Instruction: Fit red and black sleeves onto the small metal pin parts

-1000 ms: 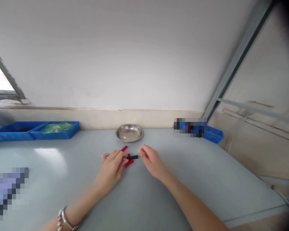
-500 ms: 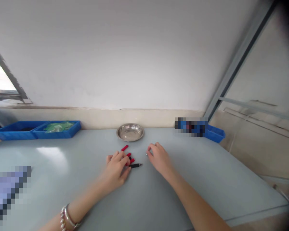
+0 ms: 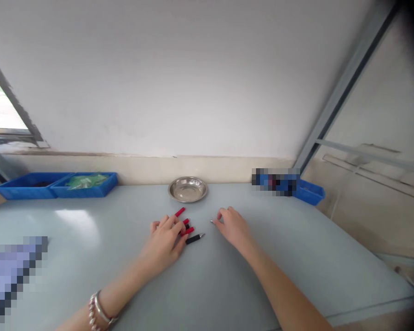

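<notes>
My left hand (image 3: 167, 236) is closed low over the table, thumb and fingers around the rear end of a black pen (image 3: 193, 239) whose silver tip points right. Several red pen parts lie by its fingers, among them one red tube (image 3: 180, 212) just beyond the fingertips and another red tube (image 3: 189, 230) beside the index finger. A small black part shows between the red ones. To the right, my right hand (image 3: 232, 226) pinches a small silver pointed piece (image 3: 212, 221) between thumb and index finger. Only its tip shows.
A round steel dish (image 3: 188, 189) stands near the wall. Two blue trays (image 3: 86, 188) are at the back left, one holding green plastic bags. Another blue bin (image 3: 309, 192) sits at the back right beside a blurred-out patch. A pixelated purple item (image 3: 10, 271) lies at left.
My right hand has shifted slightly right, showing more of the silver piece. The black pen's tip now tilts a little further up and away. My left hand has barely moved.
</notes>
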Available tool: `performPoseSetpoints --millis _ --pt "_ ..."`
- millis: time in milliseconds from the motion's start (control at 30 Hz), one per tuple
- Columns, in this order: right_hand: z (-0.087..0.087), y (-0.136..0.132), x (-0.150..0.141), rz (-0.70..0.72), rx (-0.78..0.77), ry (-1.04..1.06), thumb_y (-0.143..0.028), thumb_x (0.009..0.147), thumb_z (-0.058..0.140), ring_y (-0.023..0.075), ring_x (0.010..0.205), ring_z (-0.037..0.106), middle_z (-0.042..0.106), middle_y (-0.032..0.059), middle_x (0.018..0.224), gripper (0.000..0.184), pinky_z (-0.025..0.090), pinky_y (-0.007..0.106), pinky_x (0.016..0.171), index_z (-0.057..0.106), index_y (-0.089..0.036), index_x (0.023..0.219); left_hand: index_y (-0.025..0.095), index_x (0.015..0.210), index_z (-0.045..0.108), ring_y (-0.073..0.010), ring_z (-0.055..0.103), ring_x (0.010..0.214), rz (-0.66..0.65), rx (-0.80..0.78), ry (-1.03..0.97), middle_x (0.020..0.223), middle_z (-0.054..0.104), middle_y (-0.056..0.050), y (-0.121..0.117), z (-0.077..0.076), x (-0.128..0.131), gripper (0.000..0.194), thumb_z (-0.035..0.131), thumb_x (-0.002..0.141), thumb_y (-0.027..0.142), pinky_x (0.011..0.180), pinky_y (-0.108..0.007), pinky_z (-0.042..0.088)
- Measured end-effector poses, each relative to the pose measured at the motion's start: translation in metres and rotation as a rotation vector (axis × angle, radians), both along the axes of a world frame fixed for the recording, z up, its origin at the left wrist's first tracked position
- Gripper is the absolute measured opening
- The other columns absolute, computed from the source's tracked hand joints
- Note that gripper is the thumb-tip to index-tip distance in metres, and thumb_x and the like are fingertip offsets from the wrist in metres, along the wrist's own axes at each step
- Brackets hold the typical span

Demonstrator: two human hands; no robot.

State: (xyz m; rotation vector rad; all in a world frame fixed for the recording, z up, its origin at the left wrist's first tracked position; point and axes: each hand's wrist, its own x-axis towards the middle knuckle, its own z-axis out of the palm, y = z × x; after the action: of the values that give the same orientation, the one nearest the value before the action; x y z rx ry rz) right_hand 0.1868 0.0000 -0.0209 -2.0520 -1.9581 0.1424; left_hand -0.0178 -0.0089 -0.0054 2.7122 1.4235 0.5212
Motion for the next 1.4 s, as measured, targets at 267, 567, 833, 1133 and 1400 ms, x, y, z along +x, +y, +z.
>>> performPoseSetpoints --millis 267,567,833,1133,1400 --pt "0.001 -0.001 -0.005 0.017 -0.025 -0.031 -0.024 0.078 0.052 0.0191 0.079 0.055 0.056 0.0076 0.085 0.009 0.037 0.027 0.061 0.058 -0.019 0.082 0.021 0.081 0.054 -0.0225 0.048 0.081 0.056 0.024 0.044 0.086 0.055 -0.006 0.005 -0.004 -0.005 0.018 0.038 0.083 0.029 0.066 -0.036 0.034" --pt "-0.002 -0.002 -0.007 0.039 -0.01 -0.032 -0.02 0.077 0.051 0.0191 0.081 0.054 0.055 0.0073 0.085 0.008 0.036 0.026 0.061 0.059 -0.019 0.081 0.023 0.079 0.054 -0.0236 0.05 0.078 0.026 0.093 0.048 0.082 0.056 -0.005 0.005 -0.005 -0.009 0.013 0.043 0.08 0.028 0.064 -0.036 0.035" --pt "-0.002 -0.003 -0.006 0.025 -0.034 -0.077 -0.022 0.078 0.051 0.0207 0.082 0.054 0.055 0.0084 0.089 0.008 0.037 0.028 0.061 0.058 -0.019 0.081 0.021 0.069 0.054 -0.0222 0.051 0.073 0.021 0.162 0.143 0.073 0.056 -0.004 0.007 0.0 -0.01 0.017 0.043 0.079 0.028 0.061 -0.034 0.036" --pt "-0.004 -0.002 -0.005 0.03 -0.029 -0.085 -0.02 0.077 0.051 0.0208 0.083 0.054 0.055 0.0087 0.088 0.008 0.038 0.028 0.063 0.058 -0.018 0.08 0.02 0.067 0.054 -0.0229 0.05 0.073 0.016 0.159 0.141 0.073 0.054 -0.005 0.008 -0.005 -0.013 0.017 0.044 0.079 0.028 0.059 -0.034 0.035" --pt "0.008 -0.002 -0.008 -0.001 0.087 0.033 -0.019 0.077 0.051 0.0204 0.081 0.053 0.054 0.0083 0.086 0.01 0.038 0.029 0.064 0.059 -0.017 0.081 0.02 0.076 0.055 -0.0215 0.049 0.076 0.054 0.139 0.084 0.081 0.057 -0.006 0.008 -0.003 -0.013 0.023 0.035 0.084 0.029 0.063 -0.032 0.032"
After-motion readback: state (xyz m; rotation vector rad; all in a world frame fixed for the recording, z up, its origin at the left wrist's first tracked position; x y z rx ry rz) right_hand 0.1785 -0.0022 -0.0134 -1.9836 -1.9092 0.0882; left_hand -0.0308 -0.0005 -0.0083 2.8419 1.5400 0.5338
